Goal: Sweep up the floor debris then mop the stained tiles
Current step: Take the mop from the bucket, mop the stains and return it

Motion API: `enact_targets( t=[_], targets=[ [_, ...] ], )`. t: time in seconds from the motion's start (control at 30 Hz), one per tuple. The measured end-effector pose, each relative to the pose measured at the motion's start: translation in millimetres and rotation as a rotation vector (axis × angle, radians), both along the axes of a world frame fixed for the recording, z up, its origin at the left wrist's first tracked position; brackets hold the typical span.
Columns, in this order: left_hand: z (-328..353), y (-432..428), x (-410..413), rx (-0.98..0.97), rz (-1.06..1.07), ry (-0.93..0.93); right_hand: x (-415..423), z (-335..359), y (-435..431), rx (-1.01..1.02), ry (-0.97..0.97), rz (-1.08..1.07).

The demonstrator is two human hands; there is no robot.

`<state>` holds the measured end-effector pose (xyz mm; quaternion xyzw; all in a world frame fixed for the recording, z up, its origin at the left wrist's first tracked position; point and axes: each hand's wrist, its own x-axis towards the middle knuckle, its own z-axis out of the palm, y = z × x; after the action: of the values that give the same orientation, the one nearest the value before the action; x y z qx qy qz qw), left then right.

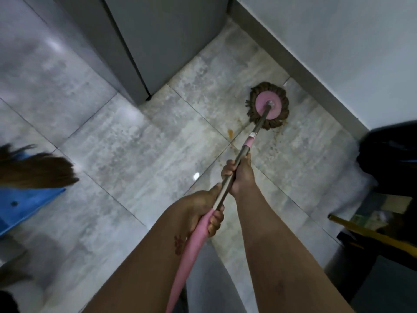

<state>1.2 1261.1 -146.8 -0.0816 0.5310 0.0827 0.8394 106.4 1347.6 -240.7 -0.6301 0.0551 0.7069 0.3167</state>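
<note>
Both grips are clamped on the mop shaft (258,125): the right grip (238,175) forward on bare metal, the left grip (206,213) just behind it where the pink sleeve begins. The long axis runs straight out from the grips, away and a little rightward, to the mop head (268,105). The head lies flat on the tiles (135,154), well beyond the right grip and near the skirting (316,86). An orange stain (230,132) sits between right grip and head, just left of the shaft; brown speckle (279,136) lies right of it. We judge the coming stroke draws back along the axis, veering left, with the nearer right grip steering. Broom (38,170) and dustpan (24,204) lie far left of the grips.
</note>
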Motion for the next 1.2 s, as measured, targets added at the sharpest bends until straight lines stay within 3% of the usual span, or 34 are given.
enact_targets(
  t=[0.4, 0.6, 0.87, 1.2],
  targets=[
    [57.4, -227.1, -49.1, -0.024, 0.048, 0.125, -64.3, 37.4, -233.6, -0.005, 0.047, 0.052],
    [80.1, -273.3, -54.5, -0.099, 0.046, 0.126, -67.0, 53.5, -284.6, -0.058, 0.101, 0.055],
    [52.3, -223.3, -17.5, -0.072, 0.023, 0.14, -27.0, 32.9, -228.4, -0.055, 0.084, 0.058],
    [17.8, -29.4, 99.6, -0.028, 0.048, 0.096, 88.0, 3.1, -26.8, -0.008, 0.039, 0.027]
  ],
)
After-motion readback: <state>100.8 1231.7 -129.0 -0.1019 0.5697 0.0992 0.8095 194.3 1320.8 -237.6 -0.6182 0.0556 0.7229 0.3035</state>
